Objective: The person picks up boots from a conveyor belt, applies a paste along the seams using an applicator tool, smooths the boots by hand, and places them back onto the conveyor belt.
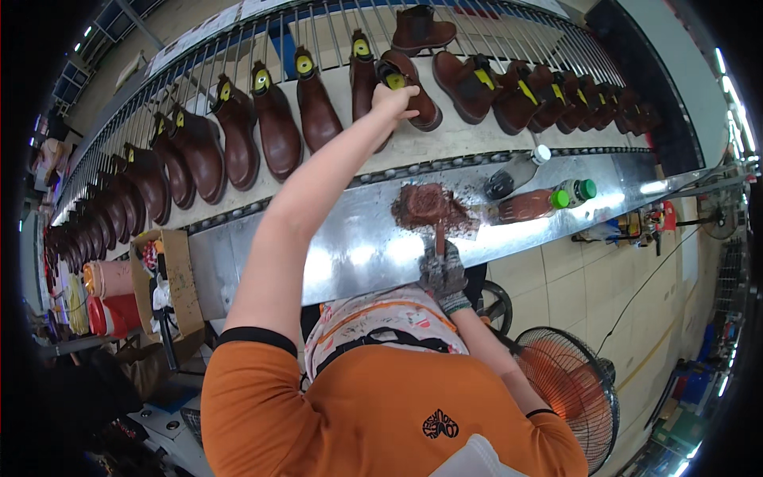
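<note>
Over the conveyor (445, 143), the outstretched left hand (391, 99) grips a brown boot (409, 83).

In front of me a long conveyor belt (445, 143) carries a row of brown ankle boots (274, 127) lying on their sides. Beside it, my shiny metal bench (350, 246) holds a brown polish smear (429, 205), a brown bottle with a green cap (532, 203) and a dark brush (501, 183).

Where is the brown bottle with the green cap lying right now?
In the head view the brown bottle lies on its side on the metal bench, right of centre, just right of the brown paste patch and below the row of boots.
</note>
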